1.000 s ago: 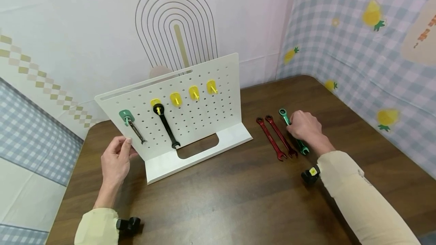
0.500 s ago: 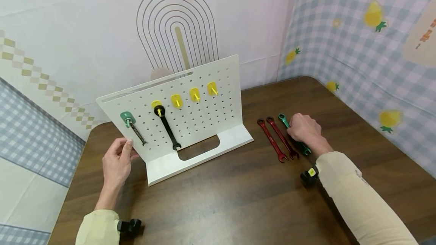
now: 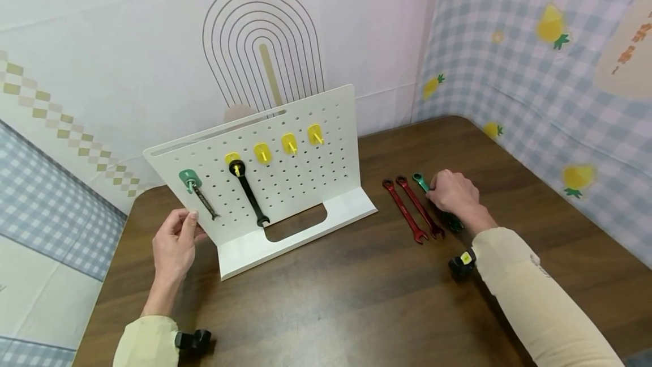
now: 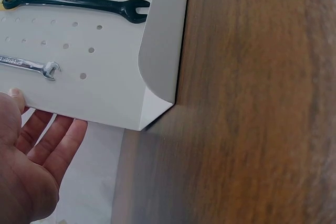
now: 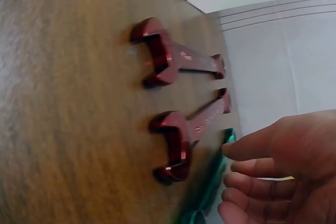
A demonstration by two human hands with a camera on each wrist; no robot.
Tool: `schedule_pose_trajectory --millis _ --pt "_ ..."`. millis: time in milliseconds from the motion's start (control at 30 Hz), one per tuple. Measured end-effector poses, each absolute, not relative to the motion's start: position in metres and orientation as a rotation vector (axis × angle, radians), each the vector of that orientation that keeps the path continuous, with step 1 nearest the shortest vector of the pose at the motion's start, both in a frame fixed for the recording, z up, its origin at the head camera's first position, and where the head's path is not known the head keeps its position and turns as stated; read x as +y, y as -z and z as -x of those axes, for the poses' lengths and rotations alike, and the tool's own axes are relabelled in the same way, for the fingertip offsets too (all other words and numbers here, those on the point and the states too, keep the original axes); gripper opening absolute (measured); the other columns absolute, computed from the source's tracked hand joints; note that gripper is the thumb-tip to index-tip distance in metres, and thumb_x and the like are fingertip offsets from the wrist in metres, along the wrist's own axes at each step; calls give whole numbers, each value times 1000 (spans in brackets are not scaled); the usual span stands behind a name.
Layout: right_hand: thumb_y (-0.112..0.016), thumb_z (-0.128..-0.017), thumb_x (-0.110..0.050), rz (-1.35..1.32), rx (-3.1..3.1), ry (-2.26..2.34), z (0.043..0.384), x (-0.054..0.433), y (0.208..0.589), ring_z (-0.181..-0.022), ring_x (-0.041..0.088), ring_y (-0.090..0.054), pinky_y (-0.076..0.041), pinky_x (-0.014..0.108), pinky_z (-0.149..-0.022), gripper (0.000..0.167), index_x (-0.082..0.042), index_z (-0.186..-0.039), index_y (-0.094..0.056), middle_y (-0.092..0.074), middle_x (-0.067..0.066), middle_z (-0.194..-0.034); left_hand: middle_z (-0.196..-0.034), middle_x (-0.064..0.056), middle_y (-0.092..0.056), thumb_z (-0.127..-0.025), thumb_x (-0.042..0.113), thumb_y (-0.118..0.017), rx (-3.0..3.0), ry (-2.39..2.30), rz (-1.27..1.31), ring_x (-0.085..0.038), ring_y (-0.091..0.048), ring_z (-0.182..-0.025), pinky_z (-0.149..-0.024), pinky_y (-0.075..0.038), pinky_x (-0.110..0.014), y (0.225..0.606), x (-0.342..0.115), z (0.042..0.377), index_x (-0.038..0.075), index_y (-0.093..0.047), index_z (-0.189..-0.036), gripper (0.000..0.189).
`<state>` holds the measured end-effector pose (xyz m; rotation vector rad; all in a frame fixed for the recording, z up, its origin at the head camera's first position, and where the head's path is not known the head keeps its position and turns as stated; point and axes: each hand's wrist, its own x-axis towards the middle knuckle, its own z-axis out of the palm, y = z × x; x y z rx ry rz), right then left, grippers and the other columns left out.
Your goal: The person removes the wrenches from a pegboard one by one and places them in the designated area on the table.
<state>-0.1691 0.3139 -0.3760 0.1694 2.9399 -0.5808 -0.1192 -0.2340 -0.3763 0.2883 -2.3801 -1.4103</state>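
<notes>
A white pegboard stand (image 3: 285, 180) is on the wooden table. My left hand (image 3: 175, 242) holds its left edge, thumb on the front and fingers behind, as the left wrist view shows. A small silver wrench (image 3: 206, 201) hangs from the green hook (image 3: 190, 177). Beside it a black wrench (image 3: 248, 192) hangs on a yellow hook. To the right, my right hand (image 3: 455, 192) pinches a green wrench (image 3: 420, 181), its middle hidden under the fingers. Two red wrenches, one on the left (image 3: 404, 211) and one on the right (image 3: 420, 207), lie next to it.
Three more yellow hooks, at left (image 3: 262, 153), middle (image 3: 289, 144) and right (image 3: 315, 134), line the upper board. The brown table (image 3: 326, 310) has a rounded far corner. Behind it hang a white patterned cloth (image 3: 377, 33) and a checked cloth (image 3: 509, 72).
The green wrench's ring end has shifted a little left and toward me, closer to the red wrenches, under my right hand. My left hand keeps its hold on the board.
</notes>
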Motion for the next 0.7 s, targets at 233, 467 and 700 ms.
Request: schedule_pose_trajectory --millis 233,467,700 --pt "-65 -103 -24 -96 3042 816 167 305 364 -100 40 -69 -60 54 -82 33 2 -122 -73 -73 25 -120 -89 21 -68 -109 29 -61 -2359 1434 -278 9 -68 -74 -70 -64 -16 377 -234 119 2 -68 -121 31" --pt "-70 -102 -28 -8 2963 1066 167 280 356 -97 32 -70 -60 44 -80 32 -1 -118 -76 -77 19 -112 -86 24 -67 -108 30 -62 -2359 1451 -275 8 -69 -75 -71 -65 -18 375 -233 118 1 -68 -120 31" --pt "-73 -100 -27 71 2771 1328 171 246 353 -93 36 -77 -60 27 -69 31 -4 -120 -76 -79 17 -110 -88 21 -68 -109 30 -61 -2355 1442 -267 8 -68 -75 -71 -65 -18 375 -233 117 1 -68 -119 32"
